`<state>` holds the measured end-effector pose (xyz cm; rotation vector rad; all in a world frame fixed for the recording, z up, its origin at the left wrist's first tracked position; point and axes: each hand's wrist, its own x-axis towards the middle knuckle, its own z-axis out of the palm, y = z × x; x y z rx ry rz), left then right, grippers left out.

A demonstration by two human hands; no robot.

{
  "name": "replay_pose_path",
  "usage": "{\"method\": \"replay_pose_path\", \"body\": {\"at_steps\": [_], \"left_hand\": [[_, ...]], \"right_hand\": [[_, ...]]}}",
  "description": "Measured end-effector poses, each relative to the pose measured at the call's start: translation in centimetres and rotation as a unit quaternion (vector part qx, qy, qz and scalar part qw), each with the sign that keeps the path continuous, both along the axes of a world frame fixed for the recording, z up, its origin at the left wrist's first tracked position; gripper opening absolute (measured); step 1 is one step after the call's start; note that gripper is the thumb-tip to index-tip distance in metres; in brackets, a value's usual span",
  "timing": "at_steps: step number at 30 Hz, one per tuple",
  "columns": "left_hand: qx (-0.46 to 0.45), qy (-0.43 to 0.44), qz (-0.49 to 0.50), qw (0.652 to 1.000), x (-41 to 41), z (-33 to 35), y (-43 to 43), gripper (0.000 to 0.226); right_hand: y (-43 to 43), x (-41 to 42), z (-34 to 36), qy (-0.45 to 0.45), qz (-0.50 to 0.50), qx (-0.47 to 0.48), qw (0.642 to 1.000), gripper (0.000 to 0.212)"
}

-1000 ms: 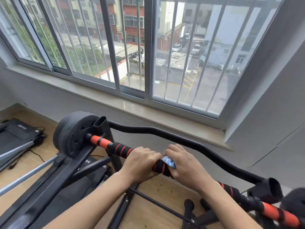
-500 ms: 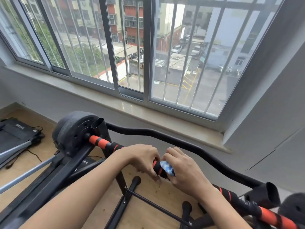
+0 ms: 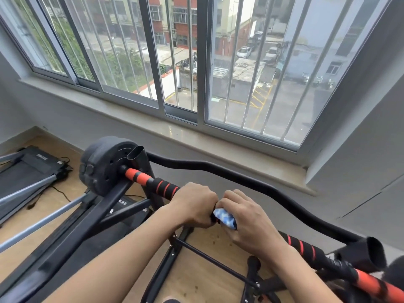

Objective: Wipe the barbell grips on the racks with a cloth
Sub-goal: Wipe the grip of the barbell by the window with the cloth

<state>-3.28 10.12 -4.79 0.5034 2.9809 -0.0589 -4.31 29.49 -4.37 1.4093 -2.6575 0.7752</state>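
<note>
Barbell on rack, long axis running from weight plate down toward lower right. Left hand wrapped round grip, nearer plate. Right hand just beside it, on side away from plate, fingers curled round blue-white cloth pressed on grip. More striped grip lies beyond right hand, farther from plate; next stroke probably slides that way, along bar, not across

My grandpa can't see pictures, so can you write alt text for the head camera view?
The right hand wraps a blue-and-white cloth round the barbell's red-and-black grip; the left hand holds the grip beside it. A barred window is behind.
</note>
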Motion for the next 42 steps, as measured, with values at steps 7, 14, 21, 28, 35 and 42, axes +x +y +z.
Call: {"method": "replay_pose_path", "body": {"at_steps": [7, 14, 21, 28, 35, 42], "left_hand": [[0.019, -0.119, 0.025, 0.992, -1.8, 1.0, -0.2, 0.029], [0.088, 0.223, -0.016, 0.971, 2.1, -3.3, 0.0, 0.016], [0.073, 0.345, 0.005, 0.936, 1.9, -5.4, 1.1, 0.02], [0.014, 0.135, 0.002, 0.991, 1.0, -2.0, 0.8, 0.015], [0.087, -0.237, 0.008, 0.968, -2.2, 2.0, 0.5, 0.029], [0.032, 0.201, -0.042, 0.978, 2.2, -3.2, 1.5, 0.019]], "right_hand": [[1.6, -0.8, 1.0, -0.078, -0.036, -0.07, 0.994, 0.018], [2.7, -2.0, 0.8, -0.146, -0.135, -0.047, 0.979, 0.005], [2.1, 0.2, -0.1, -0.091, -0.142, -0.021, 0.985, 0.008], [2.5, 1.5, -1.0, -0.015, -0.158, -0.009, 0.987, 0.023], [3.0, 1.9, -0.5, -0.012, -0.113, -0.014, 0.993, 0.029], [2.6, 1.1, -0.4, -0.018, -0.119, -0.013, 0.993, 0.021]]}}
